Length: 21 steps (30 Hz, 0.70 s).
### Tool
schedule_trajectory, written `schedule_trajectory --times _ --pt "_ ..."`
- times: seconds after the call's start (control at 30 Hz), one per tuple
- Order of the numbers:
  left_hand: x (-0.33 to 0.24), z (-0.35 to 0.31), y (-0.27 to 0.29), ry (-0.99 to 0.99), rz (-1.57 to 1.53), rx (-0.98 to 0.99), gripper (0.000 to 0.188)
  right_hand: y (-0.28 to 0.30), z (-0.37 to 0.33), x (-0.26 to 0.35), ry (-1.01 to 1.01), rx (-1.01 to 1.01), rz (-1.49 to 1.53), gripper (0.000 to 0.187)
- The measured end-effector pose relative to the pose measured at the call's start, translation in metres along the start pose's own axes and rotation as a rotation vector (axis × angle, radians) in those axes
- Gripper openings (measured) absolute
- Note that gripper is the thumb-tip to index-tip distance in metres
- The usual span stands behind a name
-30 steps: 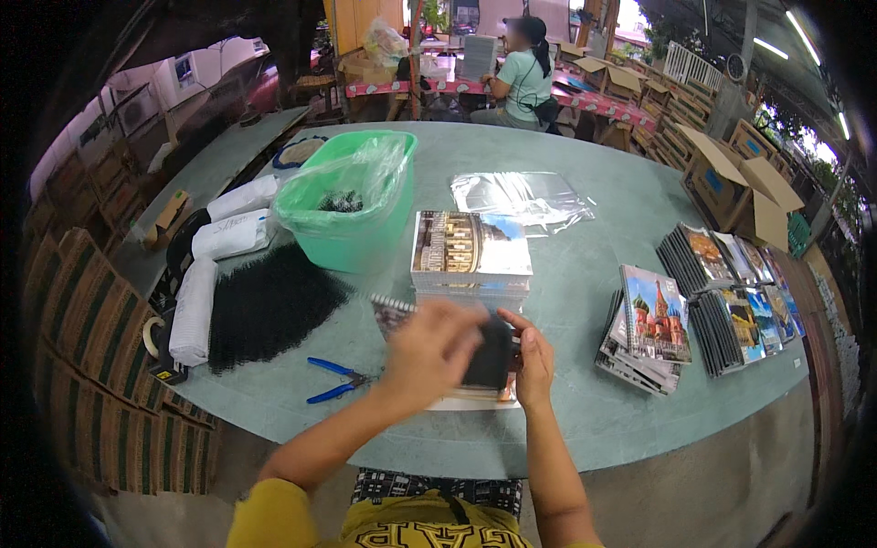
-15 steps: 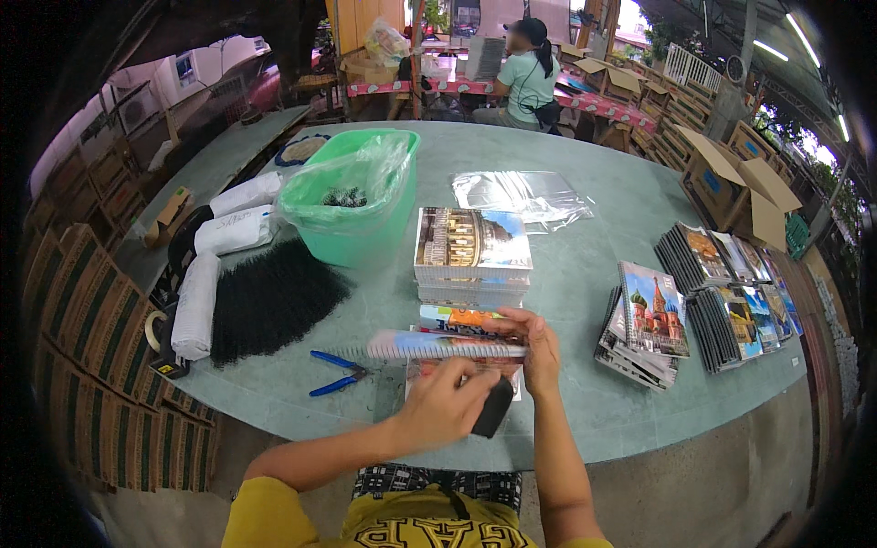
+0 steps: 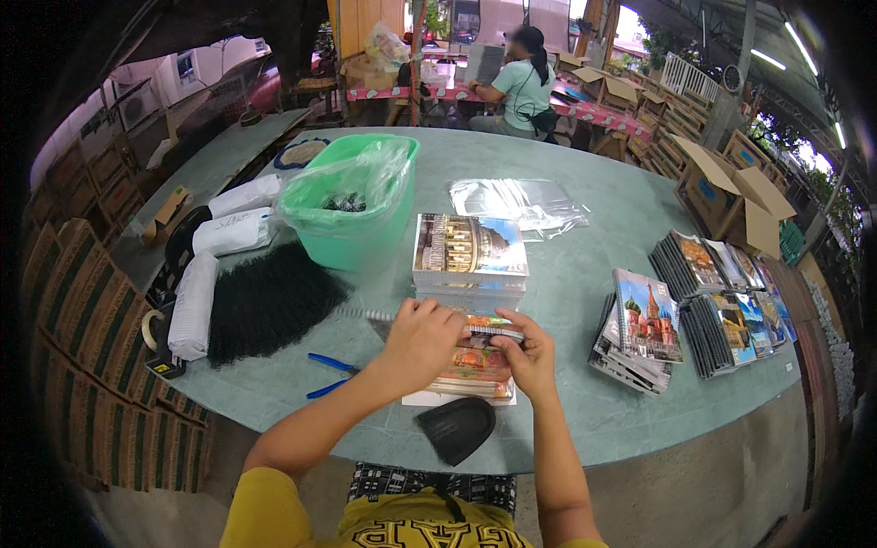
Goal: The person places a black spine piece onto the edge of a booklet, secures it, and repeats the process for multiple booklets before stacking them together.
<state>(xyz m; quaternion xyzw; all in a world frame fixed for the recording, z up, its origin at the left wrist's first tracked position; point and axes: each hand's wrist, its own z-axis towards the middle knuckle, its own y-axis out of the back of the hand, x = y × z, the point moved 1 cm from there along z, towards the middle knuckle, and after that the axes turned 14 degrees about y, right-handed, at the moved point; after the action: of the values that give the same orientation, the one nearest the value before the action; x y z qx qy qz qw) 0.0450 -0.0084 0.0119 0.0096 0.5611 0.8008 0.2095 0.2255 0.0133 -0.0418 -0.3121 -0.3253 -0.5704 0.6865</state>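
Between my two hands a spiral notebook point(image 3: 487, 331) stands nearly edge-on, its spine upward. A wire coil point(image 3: 352, 313) sticks out past its left end. My left hand point(image 3: 422, 340) is closed over the left part of the spine, hiding the fingers' tips. My right hand point(image 3: 528, 352) pinches the right end between thumb and fingers. Below them lies a pile of picture-covered books point(image 3: 470, 374). A black rounded pad point(image 3: 457, 429) rests by the table's near edge. Blue-handled pliers point(image 3: 331, 374) lie left of my left forearm, partly covered by it.
Ahead stands a stack of notebooks point(image 3: 470, 251), with clear plastic sleeves point(image 3: 521, 205) behind. A green bin point(image 3: 352, 219), black wire coils point(image 3: 269, 306) and white rolls point(image 3: 194, 306) are at left. More notebooks point(image 3: 649, 315) and an open carton point(image 3: 731, 192) occupy the right. A person point(image 3: 525, 87) sits beyond.
My left hand has let go of the black pad, which now lies on the table, and has moved up onto the notebook's spine. The notebook has shifted slightly away from me.
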Motion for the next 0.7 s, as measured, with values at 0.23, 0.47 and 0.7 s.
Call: schedule_trajectory --times 0.23,0.47,0.7 --pt "-0.009 0.014 0.005 -0.066 -0.13 -0.099 0.028 0.006 0.003 -0.004 -0.034 0.096 -0.023 0.025" --pt "-0.006 0.019 0.004 -0.057 -0.094 -0.054 0.03 -0.003 0.007 0.016 -0.128 0.118 -0.062 0.016" --pt "0.0 0.021 -0.001 -0.091 -0.053 -0.027 0.024 0.002 0.002 0.009 -0.152 -0.011 0.158 0.019"
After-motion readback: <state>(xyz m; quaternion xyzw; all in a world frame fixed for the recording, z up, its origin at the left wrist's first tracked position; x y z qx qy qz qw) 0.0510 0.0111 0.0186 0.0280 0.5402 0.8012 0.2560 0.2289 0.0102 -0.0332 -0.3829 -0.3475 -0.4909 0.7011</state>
